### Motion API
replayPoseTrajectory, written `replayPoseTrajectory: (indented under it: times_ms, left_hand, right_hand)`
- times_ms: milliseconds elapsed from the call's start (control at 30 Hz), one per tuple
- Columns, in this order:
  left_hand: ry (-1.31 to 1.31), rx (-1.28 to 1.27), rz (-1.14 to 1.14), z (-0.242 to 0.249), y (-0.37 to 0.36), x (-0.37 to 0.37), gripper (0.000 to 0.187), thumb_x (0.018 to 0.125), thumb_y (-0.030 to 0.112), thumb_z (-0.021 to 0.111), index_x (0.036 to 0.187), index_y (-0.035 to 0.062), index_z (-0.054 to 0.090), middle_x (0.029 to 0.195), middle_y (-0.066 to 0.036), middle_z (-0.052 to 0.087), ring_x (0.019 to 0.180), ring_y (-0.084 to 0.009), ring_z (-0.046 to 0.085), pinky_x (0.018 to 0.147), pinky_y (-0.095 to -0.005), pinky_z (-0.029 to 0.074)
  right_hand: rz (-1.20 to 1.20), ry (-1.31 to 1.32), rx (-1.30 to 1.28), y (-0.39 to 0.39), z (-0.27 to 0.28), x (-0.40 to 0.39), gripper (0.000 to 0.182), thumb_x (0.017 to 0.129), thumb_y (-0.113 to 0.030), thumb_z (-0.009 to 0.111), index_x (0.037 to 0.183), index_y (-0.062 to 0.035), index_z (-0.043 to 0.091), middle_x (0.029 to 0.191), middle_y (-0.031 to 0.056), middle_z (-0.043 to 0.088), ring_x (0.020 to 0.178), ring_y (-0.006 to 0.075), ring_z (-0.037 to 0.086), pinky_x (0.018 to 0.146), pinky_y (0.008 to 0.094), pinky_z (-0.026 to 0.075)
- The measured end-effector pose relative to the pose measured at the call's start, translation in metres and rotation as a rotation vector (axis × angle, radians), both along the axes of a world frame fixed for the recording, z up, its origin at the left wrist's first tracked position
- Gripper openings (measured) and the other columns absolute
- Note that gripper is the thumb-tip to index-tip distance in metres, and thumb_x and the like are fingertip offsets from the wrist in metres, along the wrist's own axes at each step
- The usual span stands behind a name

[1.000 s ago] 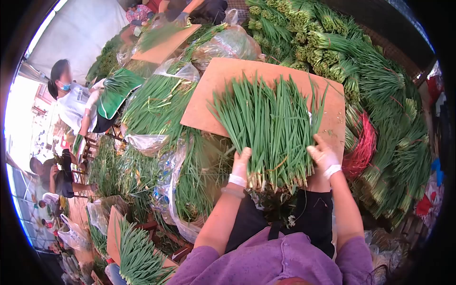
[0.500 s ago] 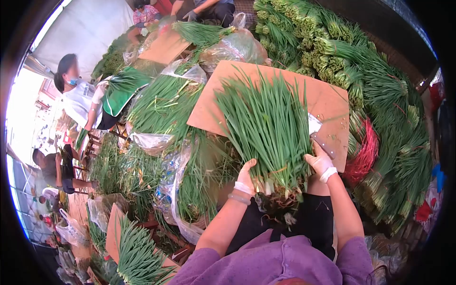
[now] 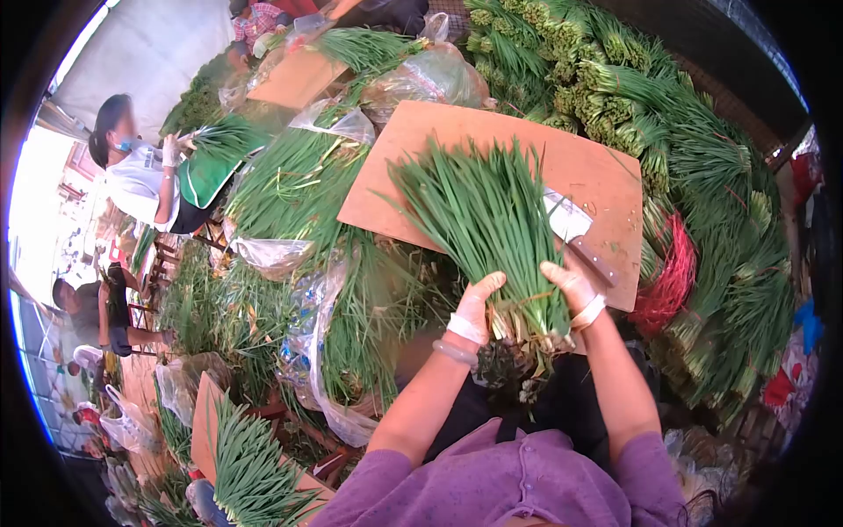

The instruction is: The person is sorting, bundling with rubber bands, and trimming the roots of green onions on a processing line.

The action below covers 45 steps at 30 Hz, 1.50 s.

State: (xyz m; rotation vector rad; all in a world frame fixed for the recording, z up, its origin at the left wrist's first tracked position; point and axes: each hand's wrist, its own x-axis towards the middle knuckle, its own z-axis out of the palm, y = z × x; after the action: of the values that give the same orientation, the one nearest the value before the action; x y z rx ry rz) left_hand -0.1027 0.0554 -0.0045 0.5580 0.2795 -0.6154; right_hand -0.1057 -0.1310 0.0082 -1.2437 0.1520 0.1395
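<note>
A large bunch of green leafy stalks [image 3: 492, 211] lies with its tops over a brown board [image 3: 386, 189] and its pale, rooty ends toward my body. My left hand [image 3: 477, 306] wraps the left side of the bunch near its base. Against the right side, my right hand [image 3: 572, 288] presses with its thumb over the stalks. Both hands wear pale gloves. A cleaver [image 3: 569, 220] rests on the board just right of the bunch, its brown handle close to my right hand.
Tied bunches [image 3: 702, 176] are piled at the right beside red ties [image 3: 669, 281]. Loose stalks [image 3: 294, 189] lie in plastic at the left. A person in white [image 3: 140, 180] holds stalks at the far left. More stalks [image 3: 255, 465] lie on a board at the lower left.
My hands have drawn closer together around the bunch, which looks narrower. The cleaver's blade shows more. The person in white has raised the stalks' ends.
</note>
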Motion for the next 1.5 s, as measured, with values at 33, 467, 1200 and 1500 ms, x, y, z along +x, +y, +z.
replayPoseTrajectory:
  times_ms: [33, 467, 1200, 1500]
  left_hand:
    - [-0.016, -0.048, -0.032, 0.011, -0.001, 0.008, 0.047, 0.081, 0.015, 0.064, 0.123, 0.0022, 0.049, 0.115, -0.014, 0.06, 0.101, -0.0309, 0.06, 0.089, -0.0465, 0.05]
    - [0.176, 0.185, 0.092, -0.038, 0.019, -0.007, 0.025, 0.085, 0.014, 0.06, 0.106, 0.0031, 0.054, 0.096, -0.015, 0.063, 0.081, -0.032, 0.065, 0.067, -0.0504, 0.055]
    - [0.2, -0.111, 0.025, -0.04, 0.049, -0.017, 0.042, 0.078, 0.019, 0.066, 0.115, 0.0, 0.057, 0.105, -0.014, 0.064, 0.088, -0.0271, 0.064, 0.075, -0.0421, 0.055]
    - [0.087, 0.057, 0.145, 0.011, 0.091, -0.041, 0.04, 0.074, 0.017, 0.067, 0.108, -0.0025, 0.057, 0.088, -0.013, 0.065, 0.075, -0.0222, 0.066, 0.061, -0.0326, 0.058]
  right_hand:
    - [0.041, 0.009, -0.013, -0.006, 0.015, 0.005, 0.066, 0.082, -0.017, 0.067, 0.137, 0.0001, 0.035, 0.119, 0.0093, 0.055, 0.105, 0.0176, 0.053, 0.094, 0.0309, 0.041]
    - [0.101, -0.19, -1.235, -0.04, 0.049, -0.005, 0.05, 0.076, -0.031, 0.067, 0.118, -0.0072, 0.056, 0.097, 0.0144, 0.063, 0.085, 0.029, 0.062, 0.077, 0.0399, 0.049]
    - [0.089, -0.3, -1.105, -0.007, 0.077, 0.014, 0.044, 0.08, -0.027, 0.063, 0.119, -0.007, 0.057, 0.108, 0.0174, 0.062, 0.101, 0.0333, 0.058, 0.09, 0.0392, 0.045]
    - [0.449, 0.055, -0.69, 0.067, -0.074, 0.007, 0.056, 0.081, -0.043, 0.062, 0.119, -0.0018, 0.056, 0.112, 0.0212, 0.061, 0.105, 0.0309, 0.058, 0.089, 0.0355, 0.045]
